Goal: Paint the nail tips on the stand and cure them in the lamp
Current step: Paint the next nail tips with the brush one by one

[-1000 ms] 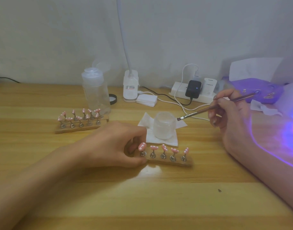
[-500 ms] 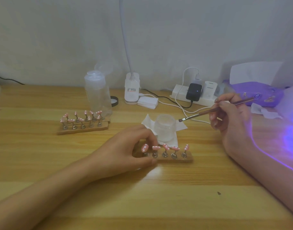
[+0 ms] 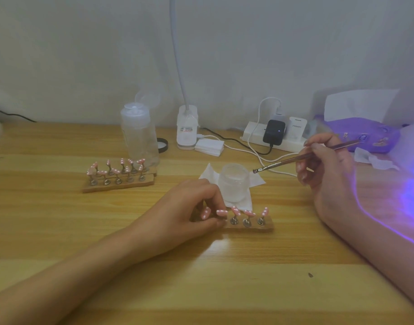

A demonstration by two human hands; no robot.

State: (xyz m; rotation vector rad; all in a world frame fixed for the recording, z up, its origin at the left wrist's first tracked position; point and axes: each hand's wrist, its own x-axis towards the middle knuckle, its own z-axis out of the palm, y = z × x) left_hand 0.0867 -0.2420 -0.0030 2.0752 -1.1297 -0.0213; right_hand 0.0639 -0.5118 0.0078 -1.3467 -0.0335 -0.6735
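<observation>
The left hand point(image 3: 194, 214) lies on the wooden table point(image 3: 224, 289) with its fingers and thumb curled round the left end of the stand point(image 3: 252, 227), pinching it; the stand sits near the middle of the table, just in front of the jar. Five pink nail tips point(image 3: 249, 212) with white dots stand in a row along it; the two leftmost are partly covered by the fingers.

The right hand point(image 3: 323, 165) is well apart from the left, raised to the right, its fingers clamped on a thin brush point(image 3: 295, 159); the bristle end points left and hangs just beside the rim of the frosted jar point(image 3: 234, 181), not touching it; the jar rests on a white napkin point(image 3: 256, 181).

To the left is a second stand point(image 3: 119, 182) with more pink tips; behind it is a clear bottle point(image 3: 140, 137). The desk lamp point(image 3: 187, 127) bears a label too blurred to read. On the power strip point(image 3: 251, 134) sit a black charger point(image 3: 273, 132) and a white plug point(image 3: 296, 127) whose grey lettering seems to read PISEN. Violet light point(image 3: 412, 195) falls on the table's right edge.
</observation>
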